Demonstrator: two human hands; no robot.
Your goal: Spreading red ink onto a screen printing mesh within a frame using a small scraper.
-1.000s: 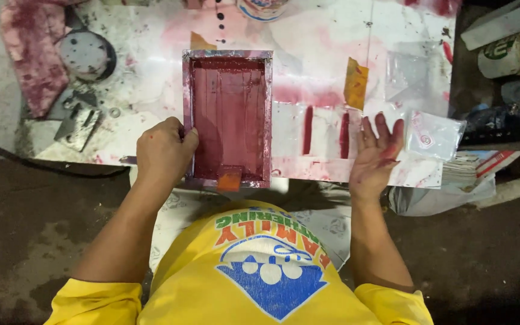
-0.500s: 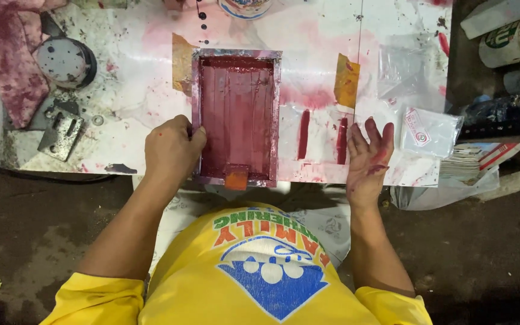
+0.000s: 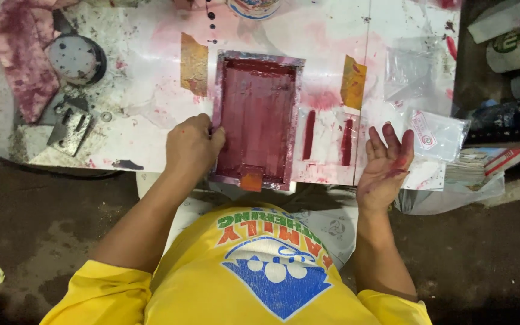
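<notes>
Printing step, by look. Left hand [image 3: 192, 143] clenched on left edge of red-inked screen frame [image 3: 256, 120], flat on desk [image 3: 145, 78]. Right hand [image 3: 386, 164] released, palm up, ink-stained, beside clear bag [image 3: 437, 135]. Next likely: steady frame lift.
</notes>
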